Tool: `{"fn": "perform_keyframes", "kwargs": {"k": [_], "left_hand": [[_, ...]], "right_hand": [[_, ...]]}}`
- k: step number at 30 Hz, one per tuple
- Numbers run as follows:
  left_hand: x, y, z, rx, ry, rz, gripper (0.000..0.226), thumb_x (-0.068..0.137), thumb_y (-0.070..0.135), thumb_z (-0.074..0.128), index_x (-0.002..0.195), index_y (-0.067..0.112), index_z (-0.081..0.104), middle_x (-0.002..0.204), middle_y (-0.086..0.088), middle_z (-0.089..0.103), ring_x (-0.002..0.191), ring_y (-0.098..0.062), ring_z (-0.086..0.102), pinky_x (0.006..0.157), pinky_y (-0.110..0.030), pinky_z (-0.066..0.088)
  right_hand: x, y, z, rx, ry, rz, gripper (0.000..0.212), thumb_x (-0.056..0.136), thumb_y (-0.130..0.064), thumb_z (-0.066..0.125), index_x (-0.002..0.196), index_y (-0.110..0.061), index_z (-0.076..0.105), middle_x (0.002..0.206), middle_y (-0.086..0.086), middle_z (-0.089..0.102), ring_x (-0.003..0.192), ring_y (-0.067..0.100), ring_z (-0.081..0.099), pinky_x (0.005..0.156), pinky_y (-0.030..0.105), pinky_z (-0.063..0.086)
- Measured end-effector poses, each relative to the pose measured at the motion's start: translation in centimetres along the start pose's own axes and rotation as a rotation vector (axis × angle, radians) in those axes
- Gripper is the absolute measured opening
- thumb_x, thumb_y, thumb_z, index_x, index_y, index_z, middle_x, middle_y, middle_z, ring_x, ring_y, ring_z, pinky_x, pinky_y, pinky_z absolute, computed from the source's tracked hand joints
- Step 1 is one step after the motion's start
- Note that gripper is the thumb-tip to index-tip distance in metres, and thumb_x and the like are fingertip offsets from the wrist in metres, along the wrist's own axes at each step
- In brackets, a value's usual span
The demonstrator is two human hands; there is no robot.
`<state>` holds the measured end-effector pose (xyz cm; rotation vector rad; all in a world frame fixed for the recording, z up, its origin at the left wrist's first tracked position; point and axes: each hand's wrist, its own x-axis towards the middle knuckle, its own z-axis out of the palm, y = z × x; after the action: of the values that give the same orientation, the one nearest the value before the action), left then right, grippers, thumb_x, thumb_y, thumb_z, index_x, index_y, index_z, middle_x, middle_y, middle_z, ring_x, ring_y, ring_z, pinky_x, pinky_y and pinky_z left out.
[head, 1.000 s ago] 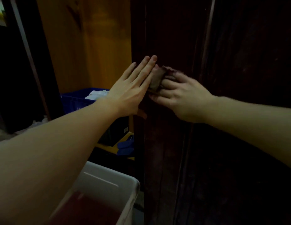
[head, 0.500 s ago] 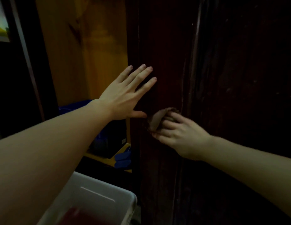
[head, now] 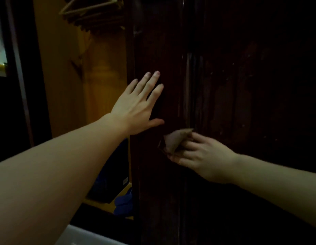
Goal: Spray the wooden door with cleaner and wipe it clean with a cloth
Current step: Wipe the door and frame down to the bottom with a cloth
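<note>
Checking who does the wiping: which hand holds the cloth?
The right hand grips the cloth; the left hand lies flat, empty, on the door.

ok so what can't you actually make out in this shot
Head view only:
- Cloth: motion-blurred, mostly covered by the right hand.
- Wooden door: too dark to judge wetness or dirt.
- Left hand: palm faces away, so contact is unclear.
- Spray cleaner: not in frame.
</note>
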<state>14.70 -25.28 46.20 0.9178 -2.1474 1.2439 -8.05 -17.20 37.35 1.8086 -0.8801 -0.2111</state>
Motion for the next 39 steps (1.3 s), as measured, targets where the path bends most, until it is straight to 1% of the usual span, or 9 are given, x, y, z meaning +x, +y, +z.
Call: {"fn": "perform_keyframes", "kwargs": {"k": [4,7,17,21,23,28,34,36,39], "left_hand": [[0.3,-0.2,0.2,0.025,0.004,-0.006,0.105,0.080,0.077,0.034,0.153,0.012,-0.004,0.160,-0.014,-0.014,0.148,-0.029,-0.009,0.121,-0.045,0.005],[0.4,-0.5,0.1,0.041,0.016,0.007,0.108,0.077,0.079,0.032,0.153,0.010,-0.001,0.161,-0.015,-0.007,0.149,-0.031,-0.003,0.120,-0.046,0.008],[2.4,-0.9,-2.0,0.065,0.002,0.003,0.122,0.064,0.084,0.055,0.152,0.013,0.009,0.149,-0.014,0.017,0.138,-0.033,0.022,0.114,-0.046,0.021],[3.6,-1.0,-3.3,0.058,0.050,0.006,0.118,0.064,0.084,0.055,0.150,0.012,0.018,0.147,-0.015,0.025,0.136,-0.032,0.028,0.113,-0.045,0.023],[4.4,-0.9,-3.9,0.059,0.046,0.000,0.122,0.066,0.084,0.054,0.152,0.009,0.013,0.153,-0.013,0.017,0.142,-0.030,0.020,0.116,-0.043,0.019],[6.3,-0.3,-4.9,-0.010,0.024,-0.019,0.130,0.066,0.082,0.058,0.153,0.008,-0.005,0.159,-0.011,-0.017,0.148,-0.028,-0.004,0.120,-0.042,0.010],[7.2,0.6,-5.4,0.042,-0.008,0.000,0.145,0.056,0.082,0.066,0.150,0.002,-0.010,0.156,-0.014,-0.027,0.147,-0.028,-0.017,0.121,-0.042,0.004],[7.2,0.5,-5.5,0.006,-0.011,0.003,0.147,0.055,0.082,0.066,0.150,0.003,-0.013,0.157,-0.013,-0.026,0.147,-0.028,-0.017,0.121,-0.043,0.003],[7.2,1.0,-5.7,-0.153,0.047,0.008,0.142,0.054,0.082,0.064,0.152,0.011,-0.011,0.161,-0.009,-0.013,0.148,-0.025,-0.010,0.121,-0.043,0.004]], "right_hand": [[1.9,6.3,-2.6,-0.046,0.061,0.240,0.062,0.084,-0.030,0.028,0.140,-0.017,0.052,0.141,0.008,0.054,0.135,0.035,0.044,0.115,0.050,0.020],[2.7,7.5,-3.8,-0.078,0.063,0.348,0.063,0.088,-0.031,0.023,0.147,-0.019,0.041,0.152,0.007,0.039,0.143,0.035,0.030,0.118,0.050,0.006],[1.2,7.6,-5.0,-0.101,-0.149,0.114,0.061,0.086,-0.035,0.035,0.145,-0.027,0.044,0.146,0.004,0.049,0.137,0.034,0.040,0.113,0.051,0.020],[3.3,12.3,-7.6,-0.079,-0.084,0.406,0.067,0.099,-0.036,0.028,0.154,-0.031,-0.008,0.164,0.002,-0.004,0.150,0.030,-0.007,0.117,0.045,-0.010],[4.0,12.4,-8.0,-0.037,-0.049,0.490,0.066,0.099,-0.034,0.025,0.154,-0.028,-0.011,0.163,0.003,-0.012,0.149,0.030,-0.011,0.116,0.044,-0.015],[2.1,6.9,-4.8,0.037,-0.024,0.397,0.066,0.081,-0.027,0.032,0.142,-0.010,0.049,0.143,0.017,0.050,0.133,0.042,0.042,0.113,0.051,0.013],[-0.6,9.4,-4.9,-0.023,-0.138,0.306,0.063,0.080,-0.029,0.032,0.135,-0.009,0.057,0.124,0.014,0.066,0.123,0.038,0.055,0.110,0.052,0.029],[-0.2,12.0,-6.4,-0.038,-0.098,0.404,0.066,0.082,-0.032,0.026,0.140,-0.013,0.051,0.140,0.014,0.054,0.132,0.039,0.045,0.111,0.055,0.027],[0.0,13.1,-7.5,-0.031,-0.067,0.550,0.065,0.093,-0.037,0.017,0.156,-0.027,0.007,0.164,0.005,0.000,0.149,0.034,-0.001,0.116,0.051,-0.008]]}}
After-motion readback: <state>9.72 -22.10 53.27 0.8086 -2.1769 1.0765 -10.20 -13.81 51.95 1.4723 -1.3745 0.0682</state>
